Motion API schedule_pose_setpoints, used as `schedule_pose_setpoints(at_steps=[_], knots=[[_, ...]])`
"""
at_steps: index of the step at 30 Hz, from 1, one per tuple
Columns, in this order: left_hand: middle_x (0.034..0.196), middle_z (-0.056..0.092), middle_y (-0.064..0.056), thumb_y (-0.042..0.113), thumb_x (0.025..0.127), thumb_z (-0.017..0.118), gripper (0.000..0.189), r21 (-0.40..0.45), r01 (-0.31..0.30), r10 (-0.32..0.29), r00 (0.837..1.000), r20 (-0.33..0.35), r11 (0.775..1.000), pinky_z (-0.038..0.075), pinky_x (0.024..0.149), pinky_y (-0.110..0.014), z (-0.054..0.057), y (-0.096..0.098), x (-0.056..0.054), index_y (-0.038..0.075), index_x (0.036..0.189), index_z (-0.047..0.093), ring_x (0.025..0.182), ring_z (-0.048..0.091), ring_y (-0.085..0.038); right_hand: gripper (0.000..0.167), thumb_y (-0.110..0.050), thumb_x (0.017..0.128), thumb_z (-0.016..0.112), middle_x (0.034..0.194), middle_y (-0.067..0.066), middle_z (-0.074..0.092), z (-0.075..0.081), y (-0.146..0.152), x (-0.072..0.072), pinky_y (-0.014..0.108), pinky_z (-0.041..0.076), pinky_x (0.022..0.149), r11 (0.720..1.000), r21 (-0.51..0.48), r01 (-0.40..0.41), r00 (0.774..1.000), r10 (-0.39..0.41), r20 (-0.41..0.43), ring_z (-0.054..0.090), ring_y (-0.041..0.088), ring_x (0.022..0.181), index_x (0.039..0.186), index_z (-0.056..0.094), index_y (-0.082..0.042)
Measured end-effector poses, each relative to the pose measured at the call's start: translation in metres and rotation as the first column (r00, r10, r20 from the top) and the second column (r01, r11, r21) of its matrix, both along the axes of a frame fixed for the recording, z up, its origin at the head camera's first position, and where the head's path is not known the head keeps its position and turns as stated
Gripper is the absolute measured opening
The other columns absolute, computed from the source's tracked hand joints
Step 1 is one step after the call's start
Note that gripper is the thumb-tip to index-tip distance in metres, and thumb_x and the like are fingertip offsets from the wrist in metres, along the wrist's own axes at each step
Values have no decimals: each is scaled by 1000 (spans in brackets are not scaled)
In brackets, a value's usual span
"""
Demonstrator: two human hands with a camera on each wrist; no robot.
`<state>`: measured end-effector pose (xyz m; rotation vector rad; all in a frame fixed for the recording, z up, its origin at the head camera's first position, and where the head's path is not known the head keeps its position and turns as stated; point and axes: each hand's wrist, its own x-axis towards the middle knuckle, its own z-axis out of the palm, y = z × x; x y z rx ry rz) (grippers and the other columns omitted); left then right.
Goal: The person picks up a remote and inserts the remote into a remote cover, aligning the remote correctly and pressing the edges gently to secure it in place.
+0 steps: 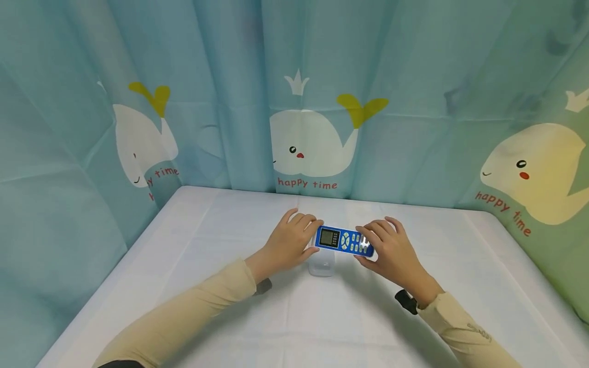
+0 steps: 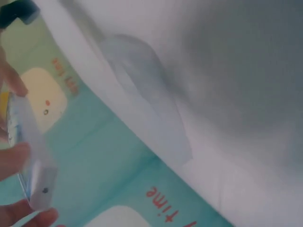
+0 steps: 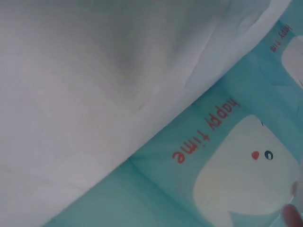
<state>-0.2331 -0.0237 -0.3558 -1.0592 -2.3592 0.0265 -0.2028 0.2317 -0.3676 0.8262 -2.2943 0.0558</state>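
Observation:
A remote control (image 1: 346, 240) with a blue face, small grey screen and pale buttons is held up over the table between both hands. My left hand (image 1: 289, 240) grips its screen end, thumb below and fingers above. At the button end, my right hand (image 1: 391, 251) pinches it the same way. The left wrist view shows the white end of the remote (image 2: 45, 187) with fingertips (image 2: 16, 158) around it. Below the remote, a clear plastic holder (image 1: 321, 267) stands on the table, partly covered by it. Only a fingertip (image 3: 292, 215) appears in the right wrist view.
A white cloth covers the table (image 1: 230, 327). Behind it and at both sides hangs a blue-green curtain (image 1: 239, 102) printed with whales. Dark wrist-camera mounts (image 1: 406, 301) sit at the wrists, close over the tabletop.

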Motion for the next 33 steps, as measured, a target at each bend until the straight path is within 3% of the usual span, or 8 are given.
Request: schedule_pose_setpoints(at_steps=[5,10,15,19,22,25,28,33], knots=[[111,64,0,46,85,63,50,68,22,-29,995,99,997,40,102,-42,3,-2,5,14,123,59,103,60,-16,68,-28,49,92,92,12,67,2,1,4,58,44,87,996,28,-86,986,89,-139,60,30,90,107,66,-2],[103,67,3,41,88,62,37,103,95,-105,990,98,990,40,103,-41,6,0,7,13,113,62,100,61,-13,36,-30,88,62,92,13,67,3,-3,5,56,45,86,985,45,-169,953,175,-247,61,29,87,108,64,0],[85,68,4,29,82,71,20,142,191,-180,980,-90,971,43,99,-38,6,2,7,13,91,62,81,63,-10,37,-29,100,40,90,11,66,3,-10,3,46,49,77,976,-1,-216,942,208,-264,62,26,79,103,63,0],[77,64,4,23,75,77,20,117,232,-187,933,-307,966,47,94,-37,4,4,6,14,82,60,72,62,-10,41,-30,101,38,88,10,67,4,-9,5,38,51,69,968,-21,-250,947,240,-212,63,24,74,105,64,1],[76,63,4,17,74,76,18,96,232,-184,917,-354,968,48,93,-35,3,3,6,15,81,59,71,62,-11,43,-30,101,36,87,11,68,4,-7,6,36,52,65,959,-4,-283,934,275,-227,64,24,72,104,65,2],[84,65,4,20,73,76,22,89,199,-173,955,-239,976,47,95,-36,4,2,8,16,89,62,80,63,-11,38,-26,101,41,85,12,69,3,-5,5,36,52,62,948,12,-319,902,307,-304,63,24,68,100,66,3],[98,67,4,33,75,75,37,78,152,-150,988,-22,985,44,98,-37,7,1,11,17,106,62,93,63,-12,31,-20,99,48,82,13,69,1,-4,3,37,52,60,940,29,-340,857,323,-403,62,24,65,96,68,4],[108,65,5,52,82,64,52,104,120,-143,954,263,987,40,100,-35,12,0,13,16,119,59,101,60,-11,25,-14,97,50,82,13,70,0,0,0,39,52,60,943,63,-326,803,311,-508,63,25,65,96,69,3]])
